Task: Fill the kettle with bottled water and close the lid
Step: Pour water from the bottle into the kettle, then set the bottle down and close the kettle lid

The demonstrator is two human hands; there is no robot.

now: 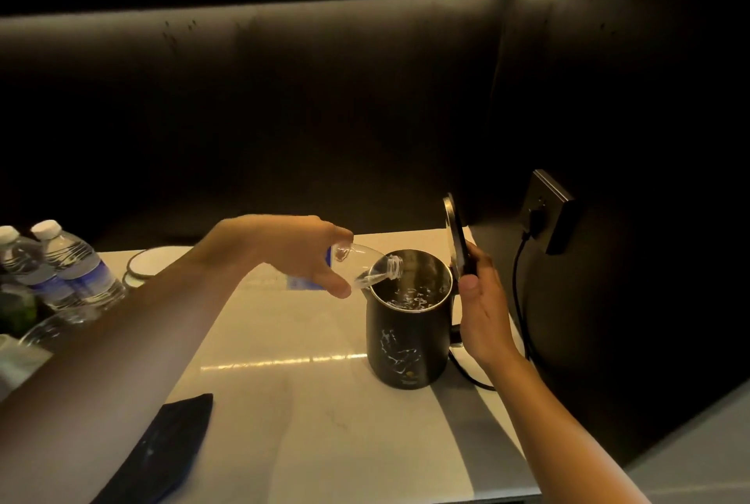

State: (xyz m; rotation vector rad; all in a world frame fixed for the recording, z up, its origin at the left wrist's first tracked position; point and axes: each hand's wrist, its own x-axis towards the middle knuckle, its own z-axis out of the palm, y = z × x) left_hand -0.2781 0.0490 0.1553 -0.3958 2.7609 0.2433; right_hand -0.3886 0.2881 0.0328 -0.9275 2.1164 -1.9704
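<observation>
I see a clear, thin plastic bottle [365, 266] over the kettle [408, 335], whose matt black shell carries white marbling; inside, it looks like polished, shiny metal. The lid [454, 237] has a bright metal rim. My counter [292, 414] is pale, smooth, glossy stone. A dark cloth [162, 451] looks matt.

I could read no text anywhere. The blue label on the clear plastic bottle [365, 266] tipped over the kettle was mostly hidden and blurred. The blue-and-white labels on the two capped water bottles [69, 268] at the left edge showed only smeared marks. A small pale mark low on the black kettle with white marbling [406, 341] was too tiny for me to make out.
</observation>
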